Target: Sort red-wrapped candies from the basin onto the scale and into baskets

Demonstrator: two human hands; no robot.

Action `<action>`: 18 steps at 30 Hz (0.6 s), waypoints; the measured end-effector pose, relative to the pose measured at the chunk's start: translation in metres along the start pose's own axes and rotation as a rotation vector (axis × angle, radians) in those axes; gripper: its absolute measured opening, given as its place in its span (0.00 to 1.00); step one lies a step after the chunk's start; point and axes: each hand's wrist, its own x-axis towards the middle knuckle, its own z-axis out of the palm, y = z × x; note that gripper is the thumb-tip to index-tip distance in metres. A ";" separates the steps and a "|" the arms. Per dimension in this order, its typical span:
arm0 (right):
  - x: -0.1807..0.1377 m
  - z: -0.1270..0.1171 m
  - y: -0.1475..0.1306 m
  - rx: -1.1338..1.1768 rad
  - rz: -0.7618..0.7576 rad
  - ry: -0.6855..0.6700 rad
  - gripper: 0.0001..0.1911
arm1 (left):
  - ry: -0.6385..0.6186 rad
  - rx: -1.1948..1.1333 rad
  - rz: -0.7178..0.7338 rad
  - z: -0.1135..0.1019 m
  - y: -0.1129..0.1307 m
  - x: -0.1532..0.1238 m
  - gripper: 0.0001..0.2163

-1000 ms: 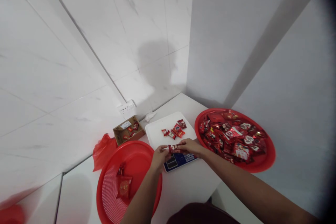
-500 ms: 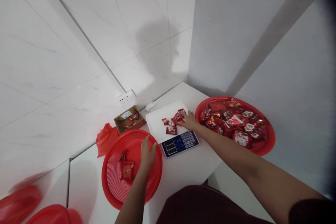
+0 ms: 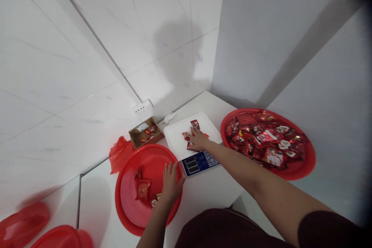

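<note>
From the head camera, the only view I had, I saw both bare hands at work over a white table. The right hand [image 3: 198, 139] was palm down with its fingers spread over the small red candy packets on the white weighing tray [image 3: 178, 135]. It looked unclosed, though I could not tell whether anything lay pinched under the palm. One dark red packet [image 3: 195, 124] showed just beyond its fingertips, others peeked out along its left side, and a sliver of red showed at its right edge. Nearer to me than that hand was the scale's blue panel [image 3: 200, 164], partly covered by the forearm.

To the right of the right hand stood a red basin [image 3: 310, 162] heaped with packets [image 3: 266, 136].

The left hand [image 3: 171, 183] held nothing that I could see, its fingers parted above the right side of a red basket [image 3: 158, 159]; I could not tell if it touched the rim. Left of it, inside the basket, lay a larger red packet [image 3: 143, 189] with smaller ones around. Beyond the left hand sat a cardboard box [image 3: 151, 142] with a few packets inside.
</note>
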 end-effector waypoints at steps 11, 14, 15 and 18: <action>0.011 0.002 0.001 -0.083 -0.085 0.150 0.31 | -0.050 0.010 -0.015 0.001 0.001 0.005 0.28; 0.018 -0.003 0.011 -0.107 -0.071 0.223 0.33 | -0.069 0.009 -0.038 -0.001 0.004 0.005 0.29; 0.021 -0.007 0.015 -0.104 -0.052 0.232 0.34 | -0.074 0.012 -0.043 -0.002 0.005 0.004 0.28; 0.031 -0.018 0.027 -0.040 0.060 0.164 0.40 | -0.075 0.017 -0.056 -0.006 0.007 0.004 0.28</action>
